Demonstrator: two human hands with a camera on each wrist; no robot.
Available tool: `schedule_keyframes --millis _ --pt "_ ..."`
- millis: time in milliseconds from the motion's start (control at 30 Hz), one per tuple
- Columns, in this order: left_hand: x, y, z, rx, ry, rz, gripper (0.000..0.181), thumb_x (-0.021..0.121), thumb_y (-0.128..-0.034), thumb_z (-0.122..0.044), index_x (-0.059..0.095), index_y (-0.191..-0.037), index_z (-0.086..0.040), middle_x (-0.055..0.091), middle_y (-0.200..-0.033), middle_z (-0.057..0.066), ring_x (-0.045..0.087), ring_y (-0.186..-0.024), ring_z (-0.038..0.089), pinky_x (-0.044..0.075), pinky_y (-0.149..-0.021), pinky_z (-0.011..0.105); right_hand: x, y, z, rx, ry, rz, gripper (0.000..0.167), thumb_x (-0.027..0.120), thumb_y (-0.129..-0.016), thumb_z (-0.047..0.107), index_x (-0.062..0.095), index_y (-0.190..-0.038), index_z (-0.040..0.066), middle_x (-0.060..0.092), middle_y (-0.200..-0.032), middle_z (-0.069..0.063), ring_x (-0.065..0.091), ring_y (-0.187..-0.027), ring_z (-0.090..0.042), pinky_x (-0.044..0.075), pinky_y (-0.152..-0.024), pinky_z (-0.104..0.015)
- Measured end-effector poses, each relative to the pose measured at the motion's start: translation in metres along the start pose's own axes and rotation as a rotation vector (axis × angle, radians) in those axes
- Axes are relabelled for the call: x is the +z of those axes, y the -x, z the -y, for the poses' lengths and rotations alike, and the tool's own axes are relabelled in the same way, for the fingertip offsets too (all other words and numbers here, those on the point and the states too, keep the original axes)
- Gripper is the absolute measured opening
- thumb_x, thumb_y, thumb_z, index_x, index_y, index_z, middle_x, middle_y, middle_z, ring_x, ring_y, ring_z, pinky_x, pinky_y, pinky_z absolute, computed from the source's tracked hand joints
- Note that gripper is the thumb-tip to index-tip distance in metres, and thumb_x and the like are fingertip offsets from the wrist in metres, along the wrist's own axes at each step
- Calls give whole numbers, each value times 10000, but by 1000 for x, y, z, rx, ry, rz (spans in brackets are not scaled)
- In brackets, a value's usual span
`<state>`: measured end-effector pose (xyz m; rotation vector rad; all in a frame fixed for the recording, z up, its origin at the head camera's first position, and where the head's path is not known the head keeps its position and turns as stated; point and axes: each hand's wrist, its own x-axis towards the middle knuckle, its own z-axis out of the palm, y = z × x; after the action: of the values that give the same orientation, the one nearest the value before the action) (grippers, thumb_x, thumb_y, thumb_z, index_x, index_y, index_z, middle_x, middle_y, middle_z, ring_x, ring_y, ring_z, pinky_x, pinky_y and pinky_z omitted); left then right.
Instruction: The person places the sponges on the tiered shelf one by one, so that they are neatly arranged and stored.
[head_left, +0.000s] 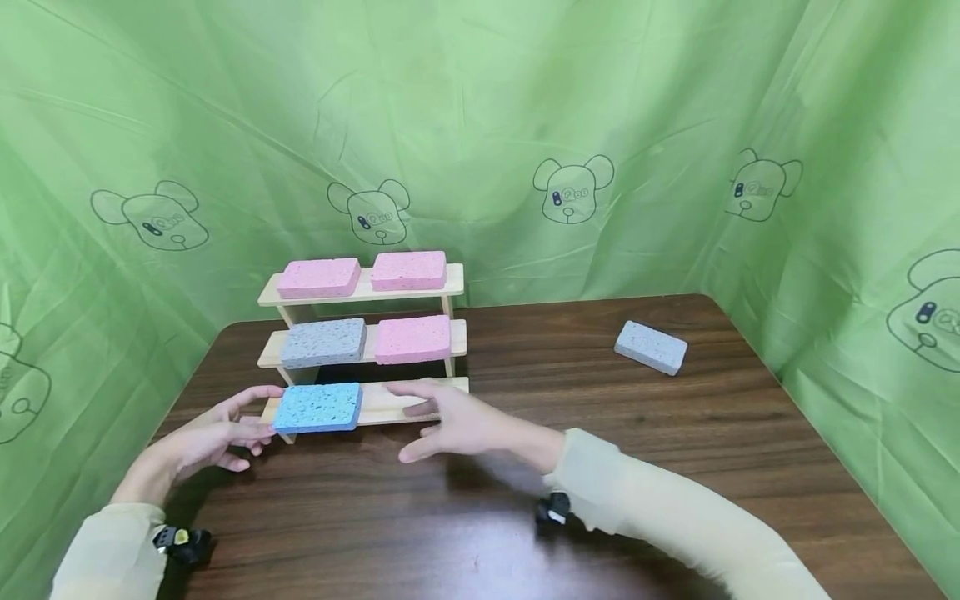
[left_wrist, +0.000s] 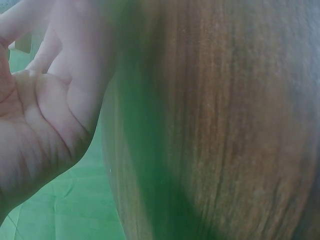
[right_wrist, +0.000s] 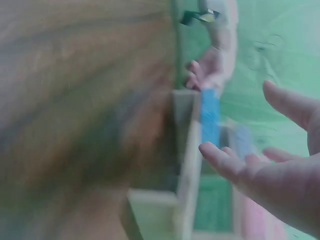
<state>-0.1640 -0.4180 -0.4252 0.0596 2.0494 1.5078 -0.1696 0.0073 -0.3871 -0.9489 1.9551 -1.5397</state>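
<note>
A bright blue sponge (head_left: 318, 407) lies at the left end of the lowest tier of a three-tier wooden rack (head_left: 397, 402). My left hand (head_left: 206, 437) is at that end, fingertips touching or very close to the sponge's left edge, other fingers loosely bent below. Its palm fills the left of the left wrist view. Over the right part of the same tier, my right hand (head_left: 461, 417) holds nothing, thumb and fingers spread apart. In the right wrist view the blue sponge (right_wrist: 210, 116) shows beyond the right fingertips, with the left hand behind it.
Two pink sponges, a left one (head_left: 318, 278) and a right one (head_left: 408, 271), sit on the top tier. The middle tier bears a grey-blue sponge (head_left: 324, 342) and a pink sponge (head_left: 413, 339). Another grey-blue sponge (head_left: 651, 347) lies on the dark wooden table (head_left: 540, 367). Green cloth (head_left: 480, 108) surrounds the table's back and sides.
</note>
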Motion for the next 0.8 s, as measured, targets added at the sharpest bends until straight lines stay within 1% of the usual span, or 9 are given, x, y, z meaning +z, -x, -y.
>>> schedule_keyframes --millis 67,133,233,300,400,467,567,633,800 --pt "0 0 0 -1 2 0 591 622 -1011 -146 326 -1462 -388 666 -984 119 613 -816 172 593 -653 398 -18 13 5 -18 -35 10 875 837 -815 -1 377 -1555 79 372 -1588 -99 476 -1361 -372 483 -1035 -388" --pt "0 0 0 -3 4 -1 590 622 -1011 -145 328 -1459 -391 668 -986 116 613 -814 170 594 -654 398 -37 26 10 -34 -59 -13 887 829 -807 -32 363 -1557 60 356 -1591 -116 465 -1366 -376 469 -1049 -446" --pt "-1 0 0 -5 6 -3 592 622 -1012 -147 326 -1464 -388 670 -989 116 614 -813 168 595 -655 402 -66 45 13 -63 -50 -84 912 832 -789 -41 353 -1558 58 352 -1595 -112 466 -1367 -344 457 -1058 -457" --pt "-1 0 0 -4 7 -3 594 622 -1012 -146 325 -1466 -387 666 -986 118 615 -814 168 596 -657 405 -86 58 14 -61 -28 -141 919 844 -787 -10 359 -1561 93 374 -1587 -84 475 -1364 -304 462 -1055 -423" --pt "0 1 0 0 9 0 591 619 -1012 -141 327 -1463 -388 659 -983 119 616 -817 169 596 -657 404 -112 77 14 -48 41 -240 922 867 -790 69 375 -1562 174 429 -1553 -33 479 -1363 -261 444 -1075 -399" --pt "0 1 1 3 9 3 589 617 -1013 -138 330 -1460 -393 654 -982 118 616 -819 171 597 -656 403 -129 90 13 -44 111 -302 924 877 -794 117 374 -1565 200 447 -1541 -28 478 -1366 -252 430 -1088 -404" --pt "0 1 1 4 8 3 588 613 -1014 -134 329 -1462 -390 655 -980 117 617 -822 174 597 -658 406 -152 109 9 -15 244 -406 921 881 -806 178 366 -1570 204 454 -1541 -43 470 -1375 -275 400 -1111 -457" --pt "0 0 1 5 7 2 589 610 -1017 -134 326 -1467 -385 654 -975 116 617 -824 177 597 -659 410 -168 121 7 10 312 -472 923 876 -817 196 351 -1576 165 445 -1546 -88 460 -1379 -311 389 -1113 -491" --pt "-1 0 1 4 7 1 590 608 -1017 -135 321 -1471 -379 651 -975 120 616 -828 182 597 -663 419 -201 148 0 104 417 -614 923 858 -846 240 319 -1588 138 433 -1552 -129 414 -1409 -329 367 -1124 -514"
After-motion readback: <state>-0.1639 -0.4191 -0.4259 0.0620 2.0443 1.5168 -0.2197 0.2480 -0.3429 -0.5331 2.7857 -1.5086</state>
